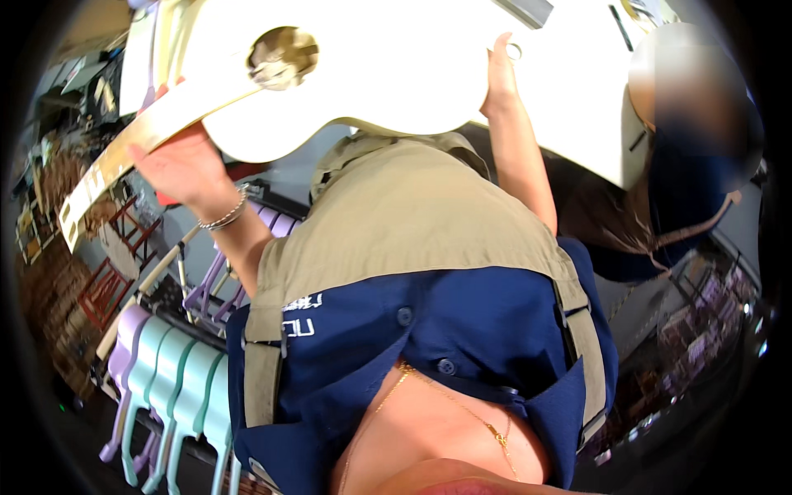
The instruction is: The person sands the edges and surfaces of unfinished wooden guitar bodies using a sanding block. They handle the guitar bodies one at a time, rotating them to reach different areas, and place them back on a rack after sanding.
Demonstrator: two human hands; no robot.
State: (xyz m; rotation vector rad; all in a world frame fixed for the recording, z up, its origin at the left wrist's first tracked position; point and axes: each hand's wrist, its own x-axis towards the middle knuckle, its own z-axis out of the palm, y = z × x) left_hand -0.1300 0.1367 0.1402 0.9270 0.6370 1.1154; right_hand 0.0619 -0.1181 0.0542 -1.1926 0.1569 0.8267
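A pale, unfinished guitar (388,74) with a round sound hole lies face up before me, its body glaring white in the light. I see no strings on it. Its neck (157,125) slants down to the left and ends in a slotted headstock. My left hand (186,161) wraps round the neck, thumb on the near side and fingers mostly hidden behind it. At the body's right end, my right hand (501,78) grips the edge with its thumb up along the rim; its other fingers are hidden.
A white tabletop (590,136) extends to the right, with a grey block (528,10) at its far side. Another person (693,173) stands close on my right. Teal and purple guitar-shaped pieces (169,363) fill a rack at lower left. Red frames (106,289) stand beyond.
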